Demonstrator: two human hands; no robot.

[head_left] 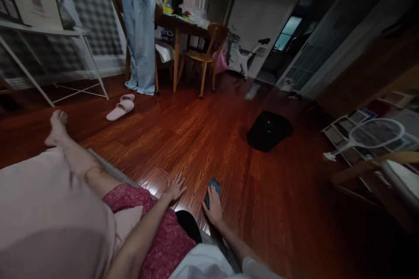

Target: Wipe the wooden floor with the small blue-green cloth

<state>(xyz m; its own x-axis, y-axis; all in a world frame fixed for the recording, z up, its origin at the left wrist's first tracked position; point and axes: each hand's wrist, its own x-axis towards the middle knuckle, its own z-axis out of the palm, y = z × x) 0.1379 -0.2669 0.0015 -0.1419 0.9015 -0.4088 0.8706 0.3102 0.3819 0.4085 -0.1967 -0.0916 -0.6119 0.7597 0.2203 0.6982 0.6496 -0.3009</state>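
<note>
My left hand (176,187) is over the wooden floor beside my thigh, fingers spread and holding nothing. Just to its right, my right hand (213,207) lies flat on a small dark teal, flat thing (215,182) on the floor. The fingers are stretched out over it and cover most of it, so its kind is unclear. Between my forearms, the curved edge of a black object (189,224) shows beside my red shorts (166,235).
A black bin-like container (269,130) stands on the floor ahead to the right. Pink slippers (121,108) lie ahead left, near a chair with jeans (140,39) and a wooden table (176,24). At right, a white racket (376,134) lies by a shelf. A pink pillow (49,218) covers my lap's left.
</note>
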